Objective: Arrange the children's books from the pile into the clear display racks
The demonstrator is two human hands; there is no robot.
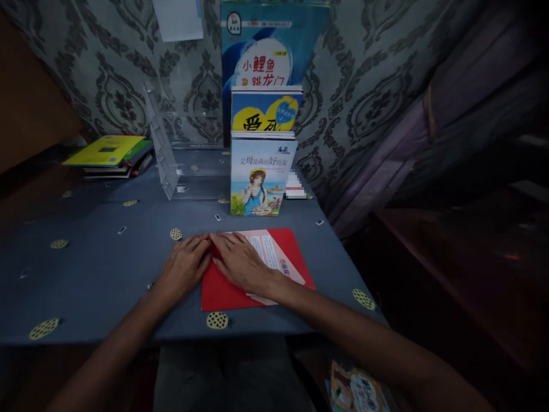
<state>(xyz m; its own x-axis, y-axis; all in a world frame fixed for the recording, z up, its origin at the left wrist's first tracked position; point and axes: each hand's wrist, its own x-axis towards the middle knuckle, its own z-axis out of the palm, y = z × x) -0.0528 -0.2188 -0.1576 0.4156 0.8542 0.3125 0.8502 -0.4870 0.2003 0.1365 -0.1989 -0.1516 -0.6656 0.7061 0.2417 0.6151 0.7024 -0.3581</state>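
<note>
A red book (301, 252) with a pale printed panel lies flat close to the table's front edge. Over its upper left part rests my right hand (243, 264), palm down with the fingers stretched out and the thumb apart. My left hand (185, 264) is at the book's left edge, fingers together at the upper left corner and thumb against the side. The fingertips of both hands meet at that corner, so its edge is hidden. Just behind the red book, a light blue book (263, 183) with a picture of a child stands upright.
Behind it stand a blue-and-yellow book (257, 109) and a tall teal book (274, 34), beside a clear plastic rack (165, 149). A stack of books (105, 151) lies at the back left. Colourful books (358, 389) are below the table, right. A patterned blue cloth (107, 269) covers the table.
</note>
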